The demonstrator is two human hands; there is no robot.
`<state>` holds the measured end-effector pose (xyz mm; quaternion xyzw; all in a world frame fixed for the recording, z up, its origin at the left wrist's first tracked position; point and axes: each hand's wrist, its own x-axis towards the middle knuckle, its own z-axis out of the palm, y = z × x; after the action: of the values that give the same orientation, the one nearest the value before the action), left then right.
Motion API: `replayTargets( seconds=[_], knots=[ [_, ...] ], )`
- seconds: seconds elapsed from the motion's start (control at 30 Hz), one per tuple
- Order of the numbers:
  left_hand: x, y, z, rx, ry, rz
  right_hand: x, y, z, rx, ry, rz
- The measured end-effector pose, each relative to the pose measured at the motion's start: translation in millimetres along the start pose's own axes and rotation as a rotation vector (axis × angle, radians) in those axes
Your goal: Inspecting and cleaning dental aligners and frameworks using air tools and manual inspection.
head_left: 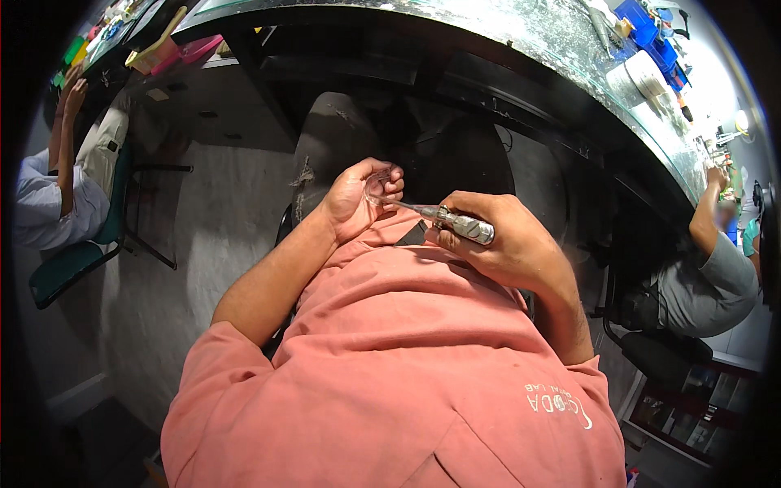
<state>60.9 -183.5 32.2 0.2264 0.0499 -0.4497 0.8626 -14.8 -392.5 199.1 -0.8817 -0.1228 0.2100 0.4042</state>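
Note:
Over my lap, my left hand (351,199) is closed with curled fingers around a small clear curved piece (377,185). It looks like transparent plastic, but the fingers partly cover it. From the right comes my right hand (521,244), wrapped round a silver metal hand tool (465,226) with a thick handle and a slim tapered tip. That tip points left and reaches the clear piece or lies right beside it; whether they touch I cannot tell.
A glass-topped workbench (488,32) curves across the far side, dusted white. Blue bins (643,28) and a white round container (645,75) stand at its right. Co-workers sit at the left (61,195) and right (708,285). A green chair (77,264) is at the left.

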Motion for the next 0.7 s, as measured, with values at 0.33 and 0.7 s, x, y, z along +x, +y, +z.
replayTargets(
  seconds=[0.33,0.7],
  knots=[
    [0.2,-1.6,6.0,0.041,0.051,0.029,-5.5,-5.2,-3.8,-0.117,-0.041,0.085],
    [3.4,-2.2,-0.6,0.036,0.079,0.041,-5.3,-4.0,-1.1,-0.075,-0.017,0.008]
  ],
)
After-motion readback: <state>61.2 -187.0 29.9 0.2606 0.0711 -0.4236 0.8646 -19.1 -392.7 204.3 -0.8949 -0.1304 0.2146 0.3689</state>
